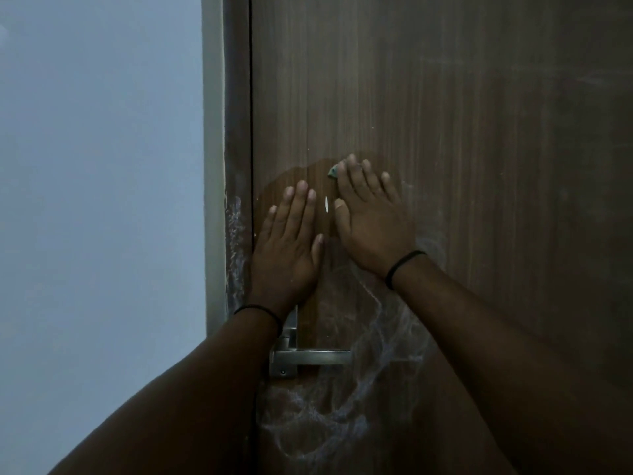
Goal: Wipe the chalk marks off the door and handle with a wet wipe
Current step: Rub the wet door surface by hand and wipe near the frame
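Note:
A brown wooden door fills the right side of the head view. My left hand lies flat on it, fingers apart, holding nothing. My right hand presses flat on the door just to the right, with a small greenish wet wipe under its fingers; only one corner of the wipe shows. A darker wet patch surrounds the hands. White chalk marks swirl below the hands and around the metal handle, partly hidden by my left forearm. More chalk marks streak the door frame.
A pale blue-grey wall stands left of the door frame. A small white fleck sits on the door between my hands. Faint smears show at the upper right of the door.

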### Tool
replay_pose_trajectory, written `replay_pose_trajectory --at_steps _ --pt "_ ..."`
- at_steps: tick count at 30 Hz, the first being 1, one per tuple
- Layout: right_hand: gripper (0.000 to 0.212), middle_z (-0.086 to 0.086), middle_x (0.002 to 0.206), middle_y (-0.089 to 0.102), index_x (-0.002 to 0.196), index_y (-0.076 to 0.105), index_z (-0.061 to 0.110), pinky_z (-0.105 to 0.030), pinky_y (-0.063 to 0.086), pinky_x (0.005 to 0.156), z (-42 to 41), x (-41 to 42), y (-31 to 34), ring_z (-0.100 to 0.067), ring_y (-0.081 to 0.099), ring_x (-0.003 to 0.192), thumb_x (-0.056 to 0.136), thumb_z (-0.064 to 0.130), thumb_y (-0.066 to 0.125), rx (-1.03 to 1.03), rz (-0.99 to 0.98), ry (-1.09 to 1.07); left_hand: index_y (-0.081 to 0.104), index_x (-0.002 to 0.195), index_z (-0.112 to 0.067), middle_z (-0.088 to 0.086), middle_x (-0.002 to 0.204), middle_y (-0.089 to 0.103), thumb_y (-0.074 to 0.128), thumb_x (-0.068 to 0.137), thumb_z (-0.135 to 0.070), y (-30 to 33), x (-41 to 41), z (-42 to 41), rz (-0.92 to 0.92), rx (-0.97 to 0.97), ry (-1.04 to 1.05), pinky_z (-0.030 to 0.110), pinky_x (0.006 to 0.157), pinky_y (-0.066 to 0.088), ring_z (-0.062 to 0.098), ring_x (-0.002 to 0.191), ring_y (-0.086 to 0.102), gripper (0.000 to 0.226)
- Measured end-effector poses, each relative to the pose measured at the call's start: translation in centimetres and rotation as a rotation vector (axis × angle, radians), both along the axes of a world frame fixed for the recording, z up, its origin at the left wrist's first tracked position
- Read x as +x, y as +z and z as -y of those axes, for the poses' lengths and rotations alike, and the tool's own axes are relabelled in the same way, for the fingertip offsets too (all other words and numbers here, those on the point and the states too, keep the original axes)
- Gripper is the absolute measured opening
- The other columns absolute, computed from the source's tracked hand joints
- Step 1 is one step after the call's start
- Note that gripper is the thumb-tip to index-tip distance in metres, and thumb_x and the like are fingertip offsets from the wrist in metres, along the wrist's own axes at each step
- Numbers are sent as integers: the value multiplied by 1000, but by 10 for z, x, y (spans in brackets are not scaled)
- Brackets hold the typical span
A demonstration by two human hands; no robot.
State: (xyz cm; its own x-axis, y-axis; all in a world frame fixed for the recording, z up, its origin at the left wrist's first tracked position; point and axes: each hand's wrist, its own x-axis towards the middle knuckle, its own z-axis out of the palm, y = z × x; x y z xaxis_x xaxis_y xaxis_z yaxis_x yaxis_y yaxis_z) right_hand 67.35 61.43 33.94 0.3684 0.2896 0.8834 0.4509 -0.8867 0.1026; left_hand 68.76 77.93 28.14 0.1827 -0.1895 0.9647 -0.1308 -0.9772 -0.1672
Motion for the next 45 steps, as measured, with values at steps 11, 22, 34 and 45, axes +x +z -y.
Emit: replay_pose_trajectory --at_steps 11,22,34,45 --pt "56 2 166 7 157 14 19 -39 -4 124 -58 -16 34 -12 0 152 104 37 15 -244 -23 164 40 149 -7 17 156 37 42 104 -31 -3 -4 -3 6 71 -55 49 122 17 32 149 27 52" --pt "60 -3 165 -5 157 1 17 -41 1 125 11 -16 -88 -16 -10 152 104 36 19 -101 -124 39 7 159 -13 5 168 3 30 104 -36 0 -2 1 7 -15 -3 38 125 4 17 154 -2 63" --pt "61 -1 165 -9 157 -2 18 -41 -1 124 16 -10 -98 -14 -14 151 104 31 23 -55 -111 39 9 159 -13 4 167 5 28 104 -34 0 -1 0 11 -15 -19 39 125 5 17 154 0 61" --pt "63 -6 165 -8 157 -2 13 -39 -5 124 24 3 -67 -19 -12 152 104 31 26 94 -90 49 10 159 -14 4 167 6 27 104 -36 -2 0 1 26 -19 -18 41 125 7 17 154 1 61"
